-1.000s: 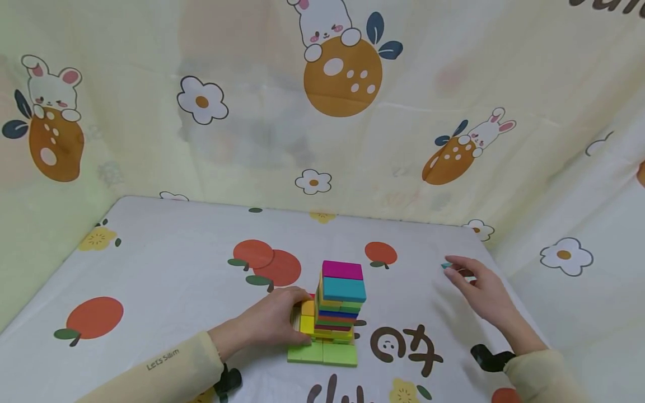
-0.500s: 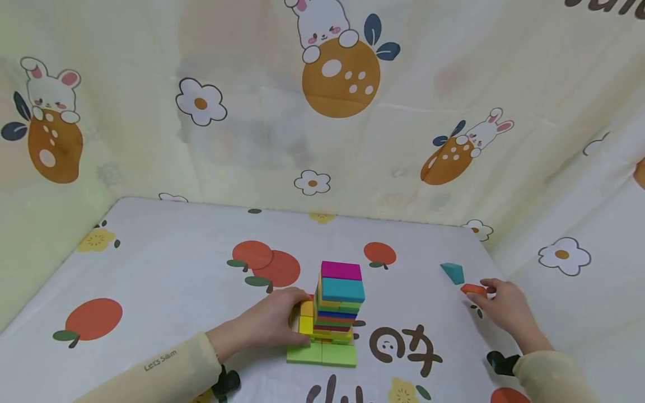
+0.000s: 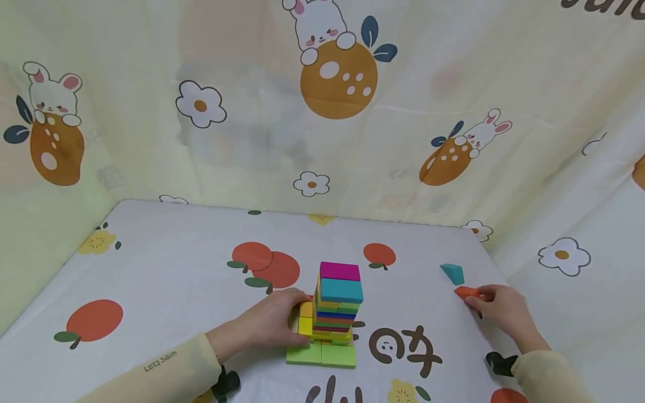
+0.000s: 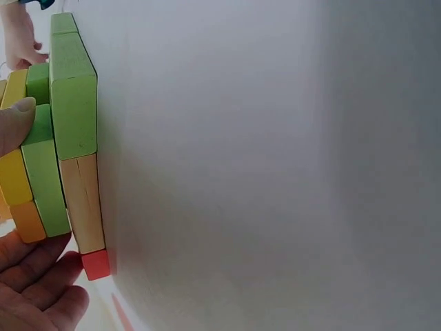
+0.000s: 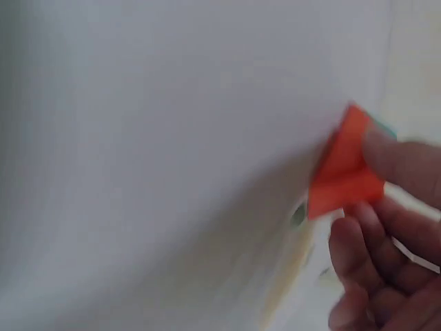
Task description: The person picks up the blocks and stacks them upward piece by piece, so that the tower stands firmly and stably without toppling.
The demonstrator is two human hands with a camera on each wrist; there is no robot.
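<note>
A tower of coloured wooden blocks stands on the table, with a magenta and a teal block uppermost and light green blocks at its foot. My left hand grips the tower's left side low down; in the left wrist view the thumb lies on one face and the fingers on the other. Over at the right, my right hand pinches an orange wedge-shaped block between thumb and fingers. Just behind it a teal triangular block lies on the tablecloth.
A white tablecloth printed with fruit and letters covers the table. Patterned curtains hang behind and at both sides. Dark wrist-camera mounts stick out at each cuff.
My right hand has set down the teal triangular block, moved nearer and taken hold of the orange block, shifting it slightly left. The left hand stays on the tower.
</note>
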